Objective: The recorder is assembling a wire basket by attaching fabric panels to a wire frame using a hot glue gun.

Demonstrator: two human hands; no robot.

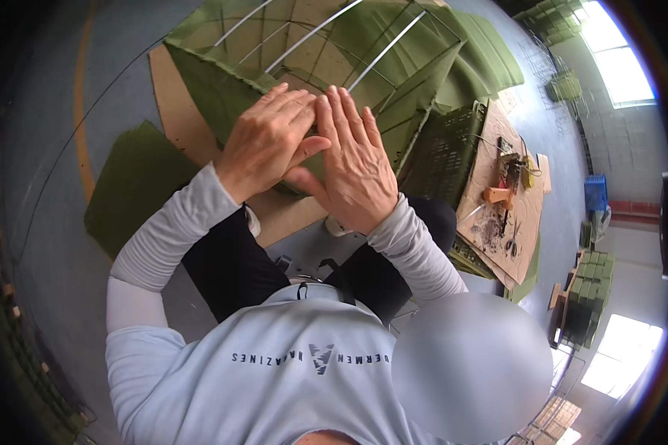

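Note:
Both my hands lie flat, side by side, on the near edge of an olive-green fabric box frame (364,44) crossed by thin white rods (390,48). My left hand (267,141) presses the fabric with its fingers pointing up and to the right. My right hand (352,167) lies against it, fingers straight, and the two thumbs overlap at the fabric's edge. Neither hand grips anything. The fabric under the palms is hidden. The frame rests on a brown cardboard sheet (174,104) on the grey floor.
A loose piece of green fabric (133,185) lies on the floor to the left. To the right are a dark green plastic crate (445,148) and a cardboard board (523,222) with a wooden block (497,195), scissors (512,245) and small tools. Further right are a blue crate (595,193) and stacked green items (590,297).

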